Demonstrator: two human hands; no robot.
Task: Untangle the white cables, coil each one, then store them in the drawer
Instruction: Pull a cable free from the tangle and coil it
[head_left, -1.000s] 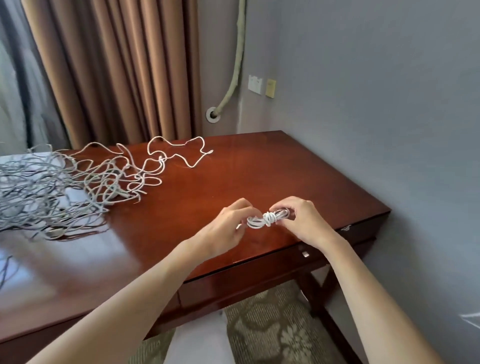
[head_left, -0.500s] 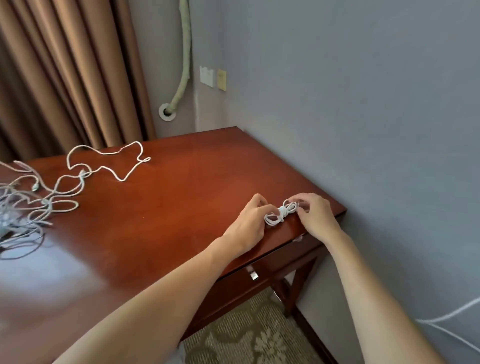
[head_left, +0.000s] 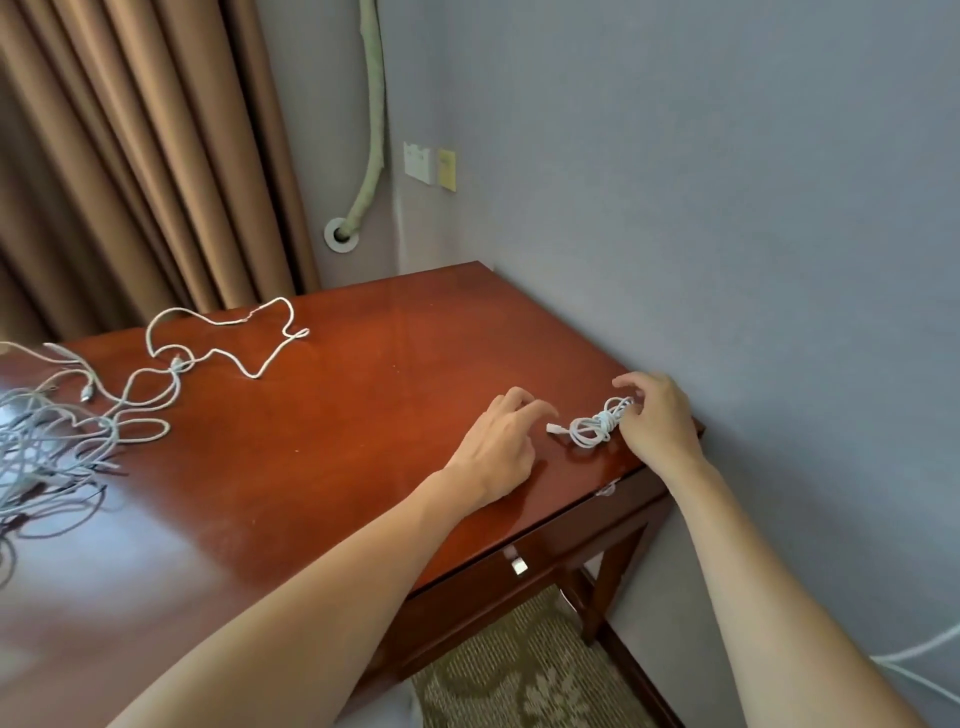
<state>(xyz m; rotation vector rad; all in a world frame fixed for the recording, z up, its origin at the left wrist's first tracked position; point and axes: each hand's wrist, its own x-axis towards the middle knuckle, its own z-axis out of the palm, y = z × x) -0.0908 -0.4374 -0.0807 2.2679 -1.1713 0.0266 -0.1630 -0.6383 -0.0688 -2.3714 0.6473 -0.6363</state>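
Note:
A small coiled white cable lies on the red-brown wooden desk near its right front corner, its plug end pointing left. My right hand is at the coil's right end, fingertips touching its loops and thumb lifted clear. My left hand rests on the desk just left of the coil, fingers relaxed, not touching it. A tangle of white cables lies at the desk's left, and one loose cable snakes out behind it. The drawer under the front edge is closed, with a metal pull.
A grey wall runs along the desk's right side. Brown curtains hang behind the desk, beside a padded pipe and wall sockets. Patterned carpet lies below, and another white cable shows at the lower right.
Both hands held the coil above the desk's front edge. It now lies on the desktop, the left hand has come off it, and the right thumb has lifted.

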